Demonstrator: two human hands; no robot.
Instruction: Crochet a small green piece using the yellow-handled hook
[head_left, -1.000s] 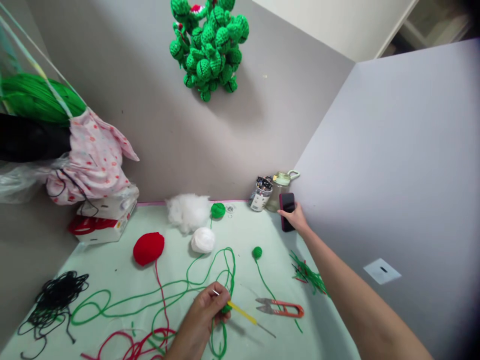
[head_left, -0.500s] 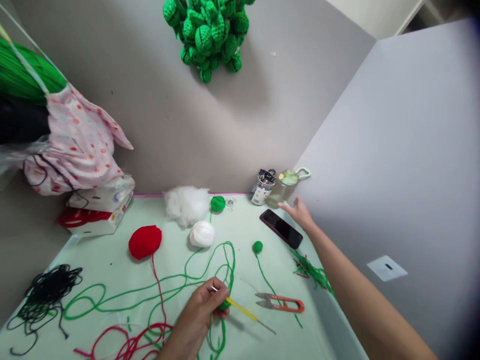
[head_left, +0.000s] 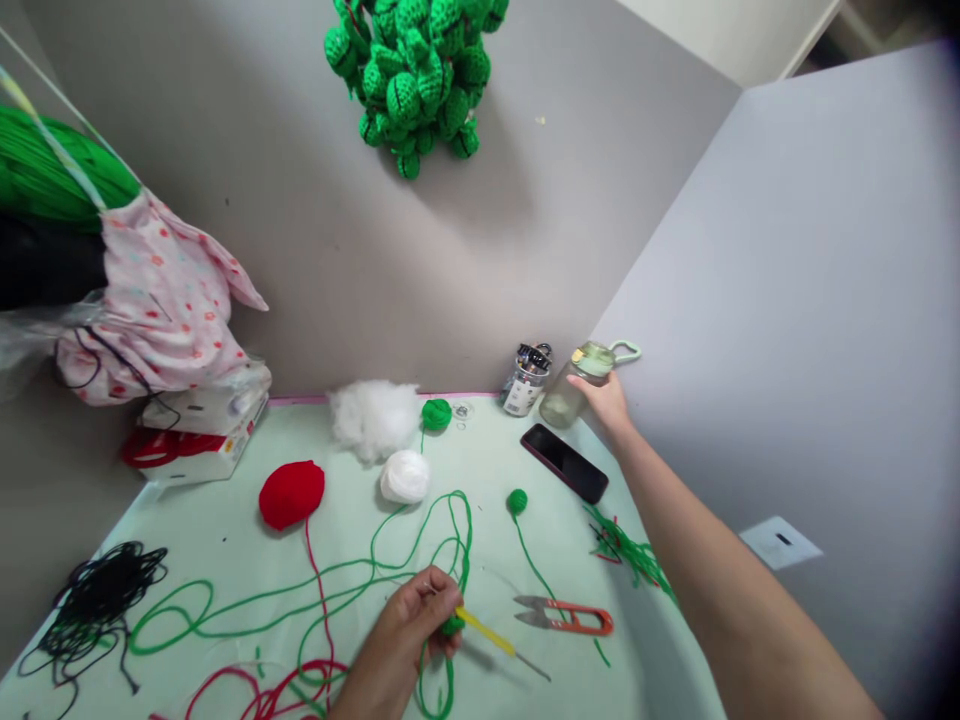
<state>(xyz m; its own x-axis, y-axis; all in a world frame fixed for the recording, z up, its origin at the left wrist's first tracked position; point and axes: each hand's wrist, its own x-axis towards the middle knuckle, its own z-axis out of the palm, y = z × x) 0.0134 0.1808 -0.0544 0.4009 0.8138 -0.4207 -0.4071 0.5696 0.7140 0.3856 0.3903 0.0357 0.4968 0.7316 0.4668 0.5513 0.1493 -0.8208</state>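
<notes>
Two hands are busy; the left hand pinches a yellow-handled hook and a small green piece near the front of the counter; the right hand grips the bottle at the back right. A phone lies just in front of the bottle; orange snips lie beside the hook.

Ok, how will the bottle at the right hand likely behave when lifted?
The bottle is probably stiff: it shows no dent beside the right hand. Its see-through surface looks smooth, so it may be slightly slippery. Taller than wide, it could tip if pushed near the pale green lid.
</notes>
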